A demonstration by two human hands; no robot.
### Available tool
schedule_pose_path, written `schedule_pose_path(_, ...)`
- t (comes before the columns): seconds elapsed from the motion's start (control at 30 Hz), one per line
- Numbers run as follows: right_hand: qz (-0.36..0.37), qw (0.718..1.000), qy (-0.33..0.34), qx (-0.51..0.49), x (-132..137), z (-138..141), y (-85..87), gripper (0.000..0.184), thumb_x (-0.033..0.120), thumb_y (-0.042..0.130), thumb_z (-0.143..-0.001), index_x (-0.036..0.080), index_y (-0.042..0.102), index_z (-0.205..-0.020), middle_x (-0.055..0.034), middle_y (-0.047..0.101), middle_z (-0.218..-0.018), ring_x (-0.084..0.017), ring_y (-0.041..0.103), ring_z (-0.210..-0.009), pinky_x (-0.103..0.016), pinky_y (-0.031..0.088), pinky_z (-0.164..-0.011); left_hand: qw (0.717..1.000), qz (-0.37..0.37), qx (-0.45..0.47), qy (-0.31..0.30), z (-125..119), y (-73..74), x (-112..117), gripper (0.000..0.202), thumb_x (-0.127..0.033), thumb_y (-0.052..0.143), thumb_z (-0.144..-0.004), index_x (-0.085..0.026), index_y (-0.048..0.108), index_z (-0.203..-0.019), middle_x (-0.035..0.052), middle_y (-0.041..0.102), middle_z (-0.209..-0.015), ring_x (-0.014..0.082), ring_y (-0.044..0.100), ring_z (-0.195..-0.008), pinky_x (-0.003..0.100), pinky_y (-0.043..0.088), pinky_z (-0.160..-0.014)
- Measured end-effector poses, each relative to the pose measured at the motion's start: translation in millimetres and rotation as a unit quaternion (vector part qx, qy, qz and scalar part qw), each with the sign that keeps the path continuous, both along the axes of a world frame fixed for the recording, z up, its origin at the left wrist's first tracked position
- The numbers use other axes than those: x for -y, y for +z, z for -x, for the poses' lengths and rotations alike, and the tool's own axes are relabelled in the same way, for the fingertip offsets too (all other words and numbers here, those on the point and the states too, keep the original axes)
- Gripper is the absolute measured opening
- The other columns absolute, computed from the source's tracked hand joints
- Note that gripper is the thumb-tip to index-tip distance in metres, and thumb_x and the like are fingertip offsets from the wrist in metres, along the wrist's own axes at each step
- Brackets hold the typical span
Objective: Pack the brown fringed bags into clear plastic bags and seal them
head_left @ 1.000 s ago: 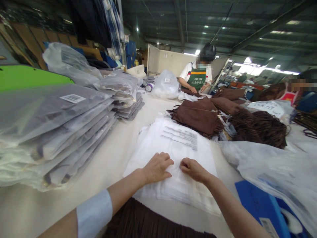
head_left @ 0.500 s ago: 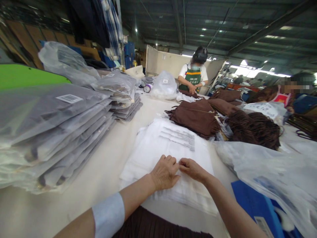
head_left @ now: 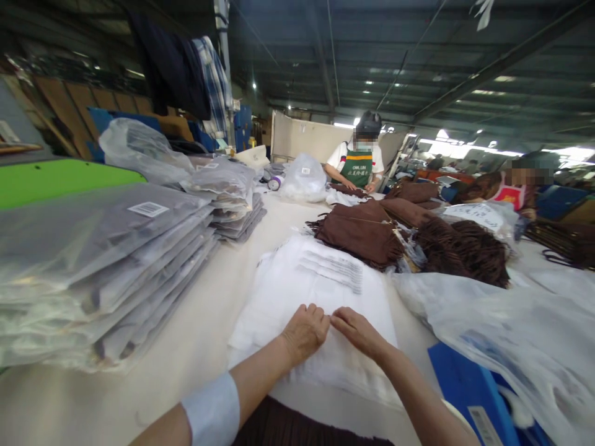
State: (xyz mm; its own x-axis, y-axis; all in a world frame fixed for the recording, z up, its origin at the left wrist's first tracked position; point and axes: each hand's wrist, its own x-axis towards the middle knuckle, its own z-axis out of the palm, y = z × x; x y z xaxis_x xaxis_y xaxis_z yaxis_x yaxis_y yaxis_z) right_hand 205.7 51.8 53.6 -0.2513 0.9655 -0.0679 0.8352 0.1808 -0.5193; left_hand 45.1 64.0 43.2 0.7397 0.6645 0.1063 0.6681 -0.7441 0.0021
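Work your left hand (head_left: 304, 335) and right hand (head_left: 359, 332) lightly lest the flat stack of white plastic bags (head_left: 279, 297) slide, though I cannot tell whether either grip pinches one.

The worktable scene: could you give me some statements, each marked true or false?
1. The left hand and right hand are over the printed white stack. True.
2. The hands are far apart. False: their fingers are close together.
3. A barcode label shows on the plastic-wrapped pile at left. True.
4. The brown fringed item lies on that pile. False: the brown fringed item lies beyond the white stack.
5. A person opposite wears a green apron. True.
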Motion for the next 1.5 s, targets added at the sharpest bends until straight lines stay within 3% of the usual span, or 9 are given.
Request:
schedule_pose_path(0.4, -0.205, 0.974, -0.019, 0.1, 39.5, -4.8, -12.4, 0.032, 0.013, 0.028, -0.088, 0.017, 0.059, -0.087, -0.0091, 0.059, -0.08, -0.02, 0.052, -0.076, -0.033, 0.04, -0.074, 0.999, -0.03, 0.021, 0.023, 14.2, 13.5, -2.6, 0.021, -0.009, 0.035, -0.087, -0.014, 0.053, -0.095, 0.0104, 0.06, -0.092, 0.0222, 0.056, -0.087, 0.035, 0.043, -0.076)
schedule_pose_path(0.57, -0.227, 0.971, -0.012, 0.077, 66.8, -20.7, -14.6, 0.03, 0.006, 0.034, -0.081, 0.02, 0.059, -0.091, -0.008, 0.06, -0.084, -0.02, 0.051, -0.078, -0.033, 0.039, -0.076, 0.988, -0.021, 0.055, 0.146, 77.4, 24.0, -15.2, 0.026, -0.001, 0.035, -0.079, -0.013, 0.057, -0.087, 0.0155, 0.063, -0.088, 0.0249, 0.057, -0.086, 0.039, 0.042, -0.075)
schedule_pose_path(0.73, -0.194, 0.967, -0.164, -0.009, 93.5, -28.1, -20.7, 0.024, 0.003, 0.038, -0.069, 0.02, 0.055, -0.074, -0.0096, 0.056, -0.076, -0.022, 0.048, -0.074, -0.037, 0.037, -0.071, 0.948, 0.022, 0.144, 0.284, 146.1, 25.8, 0.1, 0.023, -0.004, 0.037, -0.078, -0.014, 0.057, -0.074, 0.016, 0.063, -0.083, 0.027, 0.057, -0.087, 0.04, 0.04, -0.078)
schedule_pose_path(0.87, -0.137, 0.935, -0.297, -0.139, 107.7, -25.3, -21.1, 0.009, 0.017, 0.05, -0.067, 0.021, 0.054, -0.075, -0.007, 0.054, -0.073, -0.023, 0.049, -0.072, -0.04, 0.038, -0.07, 0.871, 0.11, 0.28, 0.388, 167.4, 21.0, 24.3, 0.018, -0.018, 0.044, -0.079, -0.016, 0.054, -0.064, 0.0087, 0.059, -0.069, 0.0247, 0.058, -0.076, 0.031, 0.04, -0.062)
schedule_pose_path(1.13, 0.015, 0.782, -0.378, -0.495, 118.4, -22.0, -0.7, 0.046, 0.041, 0.07, -0.039, 0.024, 0.05, -0.077, 0.008, 0.041, -0.05, -0.005, 0.027, -0.037, -0.02, 0.02, -0.031, 0.6, 0.376, 0.575, 0.409, 162.2, 5.3, 43.3, 0.011, -0.017, 0.067, -0.063, -0.013, 0.057, -0.066, -0.0027, 0.054, -0.054, 0.0024, 0.033, -0.033, 0.015, 0.019, -0.031)
schedule_pose_path(1.27, 0.061, 0.658, -0.415, -0.625, 120.2, -20.6, -0.4, 0.048, 0.025, 0.079, -0.029, 0.023, 0.055, -0.071, 0.0059, 0.053, -0.057, -0.005, 0.044, -0.044, -0.016, 0.04, -0.037, 0.536, 0.394, 0.646, 0.374, 159.8, 0.0, 40.9, 0.015, -0.016, 0.069, -0.067, -0.015, 0.054, -0.064, -0.0062, 0.049, -0.051, 0.0011, 0.033, -0.033, 0.013, 0.027, -0.032)
schedule_pose_path(1.33, 0.064, 0.637, -0.422, -0.642, 124.9, -20.8, -6.7, 0.049, 0.025, 0.083, -0.027, 0.023, 0.057, -0.069, 0.005, 0.06, -0.068, -0.008, 0.056, -0.059, -0.017, 0.051, -0.055, 0.531, 0.396, 0.658, 0.358, 157.8, -1.8, 42.7, 0.019, -0.021, 0.071, -0.067, -0.016, 0.053, -0.065, -0.0053, 0.052, -0.053, 0.0037, 0.044, -0.04, 0.014, 0.038, -0.039)
schedule_pose_path(1.4, 0.053, 0.682, -0.408, -0.604, 133.1, -23.0, -15.3, 0.045, 0.032, 0.084, -0.032, 0.024, 0.059, -0.069, 0.006, 0.062, -0.073, -0.01, 0.059, -0.07, -0.017, 0.051, -0.066, 0.54, 0.402, 0.654, 0.345, 155.3, -3.0, 48.3, 0.023, -0.031, 0.072, -0.066, -0.016, 0.054, -0.068, -0.0027, 0.057, -0.059, 0.0075, 0.054, -0.051, 0.018, 0.046, -0.05)
schedule_pose_path(1.5, 0.049, 0.821, -0.36, -0.441, 149.2, -29.4, -27.3, 0.031, 0.046, 0.076, -0.053, 0.026, 0.059, -0.07, 0.0055, 0.06, -0.069, -0.012, 0.057, -0.072, -0.018, 0.049, -0.067, 0.579, 0.412, 0.622, 0.33, 151.4, -3.4, 61.6, 0.034, -0.046, 0.069, -0.064, -0.015, 0.059, -0.073, 0.0009, 0.062, -0.067, 0.0139, 0.06, -0.065, 0.026, 0.05, -0.064)
